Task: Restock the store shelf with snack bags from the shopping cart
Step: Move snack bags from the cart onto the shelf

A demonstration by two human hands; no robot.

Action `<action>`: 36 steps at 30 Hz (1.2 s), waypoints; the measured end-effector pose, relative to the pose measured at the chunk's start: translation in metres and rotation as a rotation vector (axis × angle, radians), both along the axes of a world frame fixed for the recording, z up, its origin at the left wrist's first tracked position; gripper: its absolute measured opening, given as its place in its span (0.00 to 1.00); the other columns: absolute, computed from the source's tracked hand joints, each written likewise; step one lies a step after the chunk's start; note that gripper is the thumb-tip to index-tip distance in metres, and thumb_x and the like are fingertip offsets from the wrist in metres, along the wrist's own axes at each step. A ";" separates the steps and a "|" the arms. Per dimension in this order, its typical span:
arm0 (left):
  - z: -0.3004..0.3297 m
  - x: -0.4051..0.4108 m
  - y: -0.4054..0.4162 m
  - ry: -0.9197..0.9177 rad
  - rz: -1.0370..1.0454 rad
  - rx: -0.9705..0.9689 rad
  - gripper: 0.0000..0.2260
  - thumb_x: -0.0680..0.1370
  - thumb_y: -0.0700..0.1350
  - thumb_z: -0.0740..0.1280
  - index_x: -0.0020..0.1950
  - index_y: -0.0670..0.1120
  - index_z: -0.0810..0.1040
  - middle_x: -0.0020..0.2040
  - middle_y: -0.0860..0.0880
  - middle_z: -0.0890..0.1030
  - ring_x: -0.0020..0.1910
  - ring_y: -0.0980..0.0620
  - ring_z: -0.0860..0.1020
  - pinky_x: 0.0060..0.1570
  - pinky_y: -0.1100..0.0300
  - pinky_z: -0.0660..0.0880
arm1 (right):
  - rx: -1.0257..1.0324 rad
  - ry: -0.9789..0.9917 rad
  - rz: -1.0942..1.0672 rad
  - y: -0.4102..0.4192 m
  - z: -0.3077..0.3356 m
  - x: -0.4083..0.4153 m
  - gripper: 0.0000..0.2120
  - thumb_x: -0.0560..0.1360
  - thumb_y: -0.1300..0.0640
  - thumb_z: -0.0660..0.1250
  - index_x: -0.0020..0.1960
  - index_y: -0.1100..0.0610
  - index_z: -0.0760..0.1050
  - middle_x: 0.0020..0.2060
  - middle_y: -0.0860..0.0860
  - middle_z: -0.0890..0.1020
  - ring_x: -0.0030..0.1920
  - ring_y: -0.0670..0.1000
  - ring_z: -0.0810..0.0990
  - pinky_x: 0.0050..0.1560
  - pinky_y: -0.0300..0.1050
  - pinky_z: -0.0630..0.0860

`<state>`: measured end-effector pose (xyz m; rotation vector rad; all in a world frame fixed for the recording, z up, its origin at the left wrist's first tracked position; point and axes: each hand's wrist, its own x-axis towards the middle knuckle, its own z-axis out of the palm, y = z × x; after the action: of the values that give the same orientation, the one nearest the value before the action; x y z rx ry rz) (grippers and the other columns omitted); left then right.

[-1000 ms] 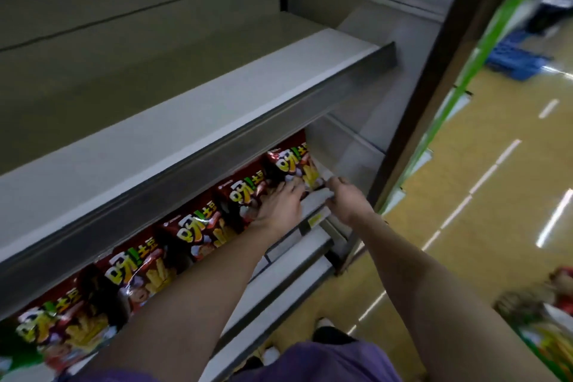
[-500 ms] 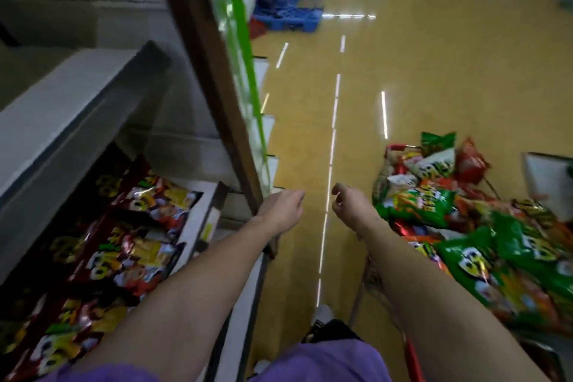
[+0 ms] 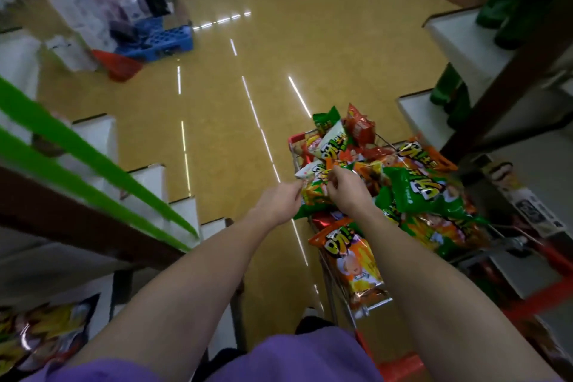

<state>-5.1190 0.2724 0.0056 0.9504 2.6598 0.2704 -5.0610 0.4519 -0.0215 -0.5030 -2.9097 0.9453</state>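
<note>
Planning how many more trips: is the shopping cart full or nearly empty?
Full: snack bags are heaped above the shopping cart rim.

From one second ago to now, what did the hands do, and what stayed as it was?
Both hands left the shelf's row of red bags and swung right to the shopping cart. The left hand and right hand now reach a snack bag on the pile; whether they grip it is unclear. The pile looks undisturbed.

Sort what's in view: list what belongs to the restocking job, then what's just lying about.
Job:
- left hand and right hand, both reaching into the pile
- snack bags
- shopping cart
- store shelf

Lying about:
- blue crate
- red basket
- green packs on the opposite shelving
</note>
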 end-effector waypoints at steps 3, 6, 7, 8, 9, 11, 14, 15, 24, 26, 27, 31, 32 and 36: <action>-0.002 -0.001 0.028 0.018 -0.082 0.029 0.11 0.80 0.42 0.61 0.62 0.44 0.74 0.55 0.43 0.79 0.51 0.43 0.78 0.46 0.50 0.77 | 0.021 0.018 -0.081 0.028 0.002 0.014 0.02 0.79 0.57 0.62 0.48 0.54 0.71 0.44 0.51 0.77 0.44 0.55 0.77 0.43 0.53 0.77; -0.003 0.000 0.050 0.048 -0.162 0.050 0.07 0.80 0.42 0.61 0.57 0.44 0.74 0.52 0.45 0.76 0.51 0.44 0.77 0.46 0.48 0.77 | 0.039 0.033 -0.177 0.051 0.003 0.029 0.03 0.79 0.58 0.62 0.48 0.54 0.70 0.43 0.51 0.76 0.42 0.54 0.76 0.42 0.52 0.76; -0.002 0.000 0.057 0.050 -0.182 0.052 0.06 0.80 0.42 0.60 0.54 0.44 0.74 0.51 0.46 0.76 0.49 0.45 0.76 0.46 0.48 0.77 | 0.038 0.031 -0.210 0.057 0.003 0.034 0.03 0.80 0.57 0.62 0.48 0.54 0.70 0.43 0.50 0.75 0.42 0.54 0.76 0.41 0.51 0.75; -0.003 0.001 0.064 0.051 -0.201 0.049 0.04 0.80 0.42 0.60 0.53 0.45 0.73 0.49 0.46 0.75 0.48 0.45 0.76 0.45 0.47 0.77 | 0.037 0.032 -0.237 0.063 0.003 0.040 0.03 0.80 0.57 0.62 0.48 0.54 0.69 0.43 0.50 0.75 0.42 0.53 0.75 0.41 0.51 0.75; -0.003 0.003 0.071 0.048 -0.220 0.040 0.04 0.80 0.42 0.60 0.53 0.45 0.73 0.49 0.46 0.75 0.47 0.46 0.75 0.45 0.47 0.77 | 0.032 0.034 -0.258 0.068 0.004 0.046 0.02 0.80 0.57 0.62 0.48 0.54 0.69 0.44 0.50 0.75 0.43 0.53 0.75 0.42 0.52 0.75; -0.003 0.006 0.084 0.050 -0.270 0.025 0.06 0.81 0.42 0.60 0.55 0.44 0.73 0.51 0.46 0.75 0.49 0.45 0.75 0.45 0.48 0.77 | 0.024 0.044 -0.292 0.077 0.003 0.057 0.02 0.80 0.58 0.61 0.48 0.54 0.70 0.44 0.50 0.75 0.43 0.52 0.76 0.44 0.53 0.77; -0.003 0.009 0.107 0.043 -0.346 0.049 0.09 0.81 0.42 0.60 0.61 0.44 0.74 0.52 0.47 0.75 0.50 0.47 0.75 0.42 0.52 0.75 | 0.006 0.067 -0.372 0.089 0.002 0.072 0.04 0.79 0.58 0.62 0.46 0.53 0.69 0.42 0.49 0.74 0.42 0.52 0.75 0.44 0.53 0.77; -0.004 0.011 0.114 0.042 -0.367 0.063 0.09 0.81 0.42 0.60 0.61 0.44 0.74 0.51 0.48 0.74 0.49 0.48 0.74 0.40 0.54 0.72 | 0.006 0.090 -0.402 0.090 0.002 0.078 0.05 0.79 0.58 0.62 0.45 0.52 0.68 0.41 0.48 0.74 0.41 0.51 0.75 0.43 0.53 0.76; -0.009 0.034 0.164 -0.111 -0.490 0.128 0.07 0.82 0.45 0.62 0.58 0.45 0.74 0.53 0.47 0.76 0.50 0.46 0.77 0.46 0.49 0.77 | 0.046 0.115 -0.624 0.087 0.014 0.133 0.00 0.78 0.58 0.63 0.48 0.55 0.72 0.44 0.51 0.76 0.44 0.53 0.77 0.45 0.50 0.76; -0.010 0.039 0.165 -0.166 -0.486 0.124 0.07 0.82 0.46 0.62 0.57 0.44 0.73 0.54 0.46 0.77 0.49 0.46 0.76 0.48 0.47 0.78 | 0.029 0.012 -0.665 0.085 0.017 0.144 0.05 0.78 0.57 0.63 0.53 0.54 0.74 0.48 0.50 0.76 0.46 0.52 0.77 0.48 0.49 0.76; -0.011 0.040 0.166 -0.198 -0.483 0.128 0.08 0.82 0.47 0.63 0.57 0.44 0.73 0.54 0.45 0.77 0.50 0.45 0.76 0.50 0.46 0.78 | 0.030 -0.029 -0.674 0.084 0.019 0.148 0.07 0.78 0.56 0.63 0.56 0.53 0.74 0.51 0.50 0.76 0.48 0.53 0.77 0.50 0.49 0.76; -0.015 0.040 0.173 -0.285 -0.481 0.073 0.17 0.81 0.52 0.65 0.65 0.43 0.72 0.61 0.43 0.76 0.59 0.43 0.75 0.56 0.45 0.76 | 0.052 -0.093 -0.749 0.078 0.029 0.159 0.12 0.79 0.53 0.64 0.62 0.53 0.73 0.57 0.51 0.75 0.55 0.54 0.77 0.53 0.49 0.77; -0.017 0.040 0.175 -0.278 -0.475 0.045 0.21 0.81 0.55 0.65 0.68 0.43 0.70 0.63 0.43 0.75 0.62 0.42 0.74 0.58 0.44 0.76 | 0.058 -0.113 -0.746 0.076 0.032 0.161 0.14 0.79 0.53 0.64 0.64 0.53 0.73 0.60 0.52 0.75 0.58 0.55 0.77 0.56 0.51 0.77; -0.019 0.047 0.180 -0.251 -0.340 -0.071 0.37 0.79 0.64 0.65 0.78 0.43 0.60 0.74 0.41 0.67 0.72 0.39 0.68 0.66 0.41 0.71 | 0.093 -0.219 -0.683 0.076 0.045 0.169 0.21 0.78 0.54 0.65 0.71 0.53 0.71 0.69 0.53 0.70 0.66 0.56 0.74 0.63 0.55 0.76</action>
<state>-5.0717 0.4525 -0.0137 1.2343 2.2237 0.2006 -4.8920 0.5280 0.0232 -1.5332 -2.5915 0.6737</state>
